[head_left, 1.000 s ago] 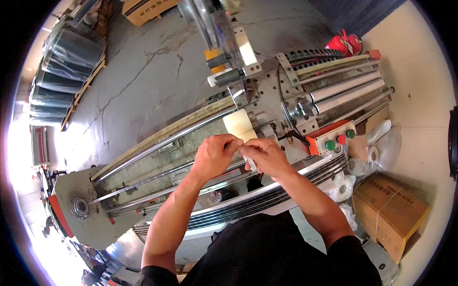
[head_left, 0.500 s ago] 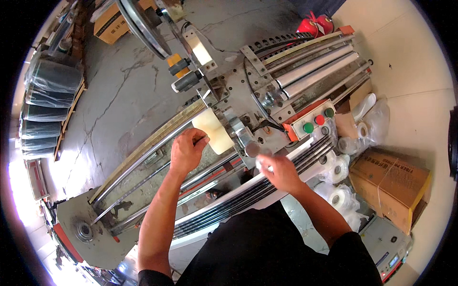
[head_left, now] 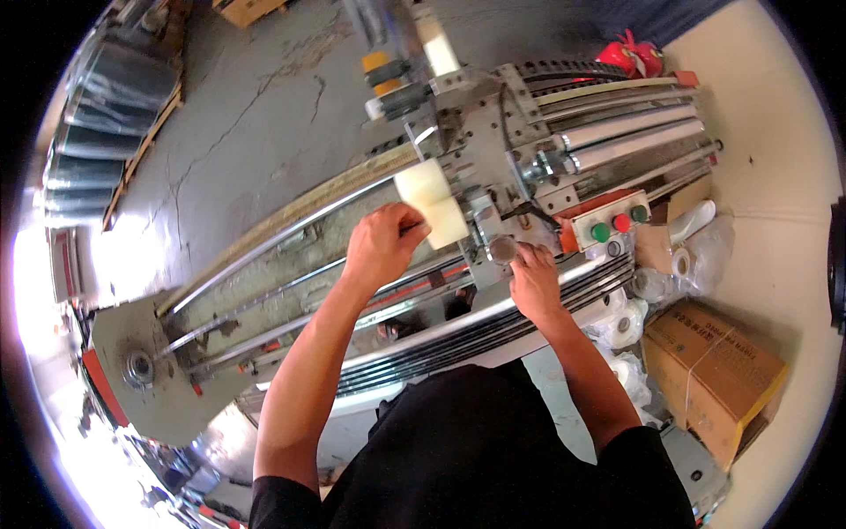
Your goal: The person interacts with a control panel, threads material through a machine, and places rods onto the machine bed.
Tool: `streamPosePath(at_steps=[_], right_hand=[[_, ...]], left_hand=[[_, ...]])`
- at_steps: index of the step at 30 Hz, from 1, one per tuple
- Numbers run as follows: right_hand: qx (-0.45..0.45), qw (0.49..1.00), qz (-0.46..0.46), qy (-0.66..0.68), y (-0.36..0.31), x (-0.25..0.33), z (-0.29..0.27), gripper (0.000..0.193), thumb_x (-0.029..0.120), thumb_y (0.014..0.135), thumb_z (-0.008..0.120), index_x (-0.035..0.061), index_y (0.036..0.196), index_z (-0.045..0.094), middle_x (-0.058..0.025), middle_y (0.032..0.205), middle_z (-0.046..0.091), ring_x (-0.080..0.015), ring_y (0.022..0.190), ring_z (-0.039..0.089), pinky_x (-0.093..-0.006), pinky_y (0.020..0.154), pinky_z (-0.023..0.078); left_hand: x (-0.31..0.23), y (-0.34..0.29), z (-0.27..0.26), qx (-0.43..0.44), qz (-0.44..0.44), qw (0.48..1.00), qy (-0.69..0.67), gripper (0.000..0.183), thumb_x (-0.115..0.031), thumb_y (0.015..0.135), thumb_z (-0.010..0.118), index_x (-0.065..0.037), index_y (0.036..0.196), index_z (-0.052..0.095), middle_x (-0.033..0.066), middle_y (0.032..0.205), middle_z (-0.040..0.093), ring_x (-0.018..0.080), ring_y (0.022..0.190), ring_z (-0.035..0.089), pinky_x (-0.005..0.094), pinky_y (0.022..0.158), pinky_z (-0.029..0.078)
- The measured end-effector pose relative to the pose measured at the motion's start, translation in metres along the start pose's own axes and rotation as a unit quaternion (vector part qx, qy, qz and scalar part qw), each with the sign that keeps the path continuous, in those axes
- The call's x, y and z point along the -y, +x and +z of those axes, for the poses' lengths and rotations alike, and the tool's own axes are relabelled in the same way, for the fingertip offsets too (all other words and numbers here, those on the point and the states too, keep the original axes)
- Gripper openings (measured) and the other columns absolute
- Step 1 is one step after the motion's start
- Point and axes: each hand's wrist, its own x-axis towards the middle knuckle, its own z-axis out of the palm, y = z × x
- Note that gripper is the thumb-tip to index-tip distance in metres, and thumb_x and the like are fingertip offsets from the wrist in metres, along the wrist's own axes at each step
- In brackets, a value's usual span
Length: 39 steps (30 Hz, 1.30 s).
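My left hand (head_left: pixel 383 245) is closed in a pinch beside two cream-coloured rollers or blocks (head_left: pixel 432 204) on the machine's carriage. Its fingertips are at their near left edge, and whatever they pinch is hidden. My right hand (head_left: pixel 535 280) rests by a round metal knob (head_left: pixel 502 250) at the near side of the carriage. Its fingers are bent and drawn together just right of the knob, and I cannot make out what is in them. The metal carriage plate (head_left: pixel 480 123) carries bolts, a black cable and clamps.
Long steel rails (head_left: pixel 264 300) run left to a grey end housing (head_left: pixel 145 361). A control box (head_left: pixel 608 220) has green and red buttons. At right are wrapped rolls (head_left: pixel 621 322) and a cardboard box (head_left: pixel 709 370). Red extinguishers (head_left: pixel 630 57) stand far right; wrapped dark rolls (head_left: pixel 123 79) far left.
The view has shifted, so the machine sits further right. My right hand, blurred with something whitish at its fingers before, has come to the right side of the knob. My left hand remains near the cream pieces.
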Motion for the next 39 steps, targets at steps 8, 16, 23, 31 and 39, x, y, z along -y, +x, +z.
streamPosePath(at_steps=[8, 16, 23, 31, 39], right_hand=[[0.290, 0.813, -0.019, 0.505, 0.038, 0.128, -0.045, 0.038, 0.021, 0.101, 0.068, 0.0036, 0.134, 0.065, -0.0128, 0.129, 0.072, -0.0287, 0.119, 0.070, -0.0426, 0.103, 0.053], [0.188, 0.449, 0.202, 0.850, 0.099, 0.218, 0.056, 0.038, 0.019, 0.105, 0.069, 0.0063, 0.139, 0.061, -0.0083, 0.127, 0.070, -0.0230, 0.124, 0.067, -0.0400, 0.108, 0.053], [0.156, 0.578, 0.293, 0.745, 0.107, 0.252, 0.005, 0.044, 0.038, 0.106, 0.069, -0.0022, 0.123, 0.069, -0.0151, 0.111, 0.077, -0.0203, 0.096, 0.077, -0.0315, 0.084, 0.060], [0.071, 0.595, 0.320, 0.734, 0.119, 0.235, -0.015, 0.032, 0.034, 0.105, 0.070, 0.0029, 0.112, 0.071, -0.0113, 0.101, 0.078, -0.0169, 0.090, 0.075, -0.0289, 0.075, 0.060], [-0.151, 0.638, 0.336, 0.676, 0.066, 0.050, -0.086, 0.041, 0.047, 0.102, 0.072, 0.0112, 0.122, 0.067, -0.0025, 0.101, 0.070, -0.0150, 0.092, 0.065, -0.0323, 0.083, 0.052]], left_hand=[[0.009, -0.010, 0.003, 0.000, 0.008, 1.000, -0.008, 0.025, -0.029, 0.094, 0.073, -0.006, 0.103, 0.075, 0.0161, 0.099, 0.075, 0.0378, 0.092, 0.073, 0.0470, 0.082, 0.056], [0.022, -0.035, -0.045, 0.016, -0.037, 0.994, -0.097, 0.039, -0.034, 0.099, 0.072, -0.010, 0.129, 0.069, 0.0141, 0.119, 0.077, 0.0355, 0.103, 0.075, 0.0457, 0.093, 0.057], [0.305, -0.185, -0.161, -0.512, -0.305, 0.706, 0.382, 0.074, -0.043, 0.092, 0.082, 0.001, 0.146, 0.058, 0.0260, 0.148, 0.054, 0.0419, 0.137, 0.052, 0.0475, 0.115, 0.042], [0.409, -0.271, -0.198, -0.585, -0.312, 0.525, -0.534, 0.027, -0.034, 0.107, 0.064, -0.008, 0.111, 0.065, 0.0106, 0.114, 0.071, 0.0235, 0.102, 0.070, 0.0412, 0.080, 0.057], [0.226, -0.262, -0.101, -0.400, -0.166, 0.610, -0.663, 0.025, -0.028, 0.114, 0.052, -0.008, 0.103, 0.063, 0.0077, 0.100, 0.069, 0.0141, 0.081, 0.064, 0.0274, 0.074, 0.052]])
